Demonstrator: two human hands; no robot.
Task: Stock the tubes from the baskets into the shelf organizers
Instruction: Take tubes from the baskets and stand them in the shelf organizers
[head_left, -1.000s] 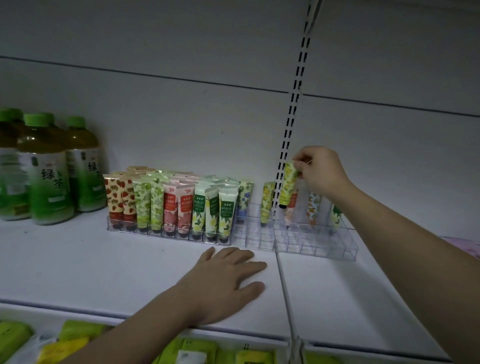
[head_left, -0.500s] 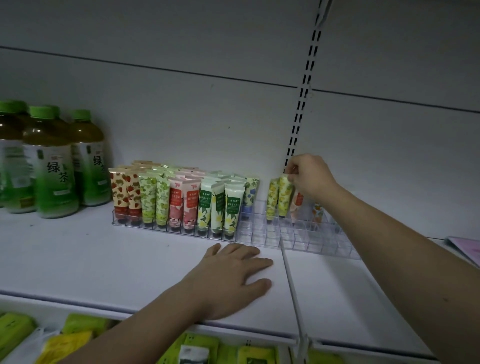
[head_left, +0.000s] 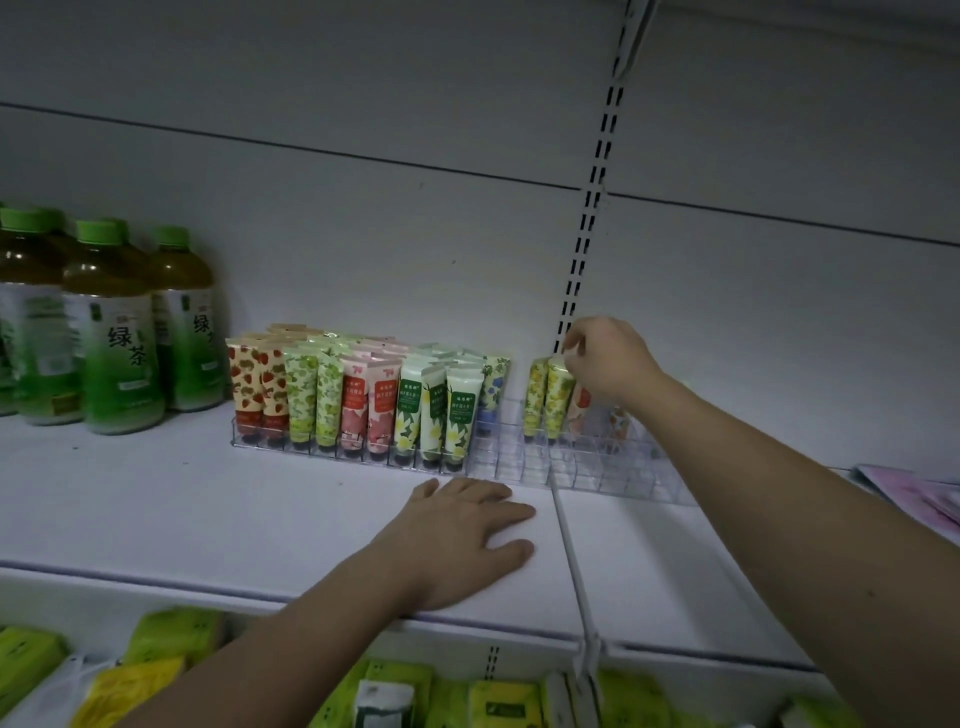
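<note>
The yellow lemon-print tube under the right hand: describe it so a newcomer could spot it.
Find the slotted upright on the back wall. At its foot, in the clear organizer, two yellow tubes stand together; it is the right one, its top pinched by the right hand.

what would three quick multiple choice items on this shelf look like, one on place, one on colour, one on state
1. Where do the bottles stand?
A. left of the organizer
B. right of it
C. inside it

2. What colour are the bottle caps?
A. red
B. green
C. white

3. What is the left hand doing?
A. gripping a bottle
B. pinching a tube
C. lying flat on the shelf

Answers:
1. A, the bottles are at the shelf's left end, with the tubes to their right.
2. B, every cap in view is green.
3. C, its fingers are spread on the shelf and hold nothing, while the right hand pinches the top of a yellow tube in the organizer.
</note>
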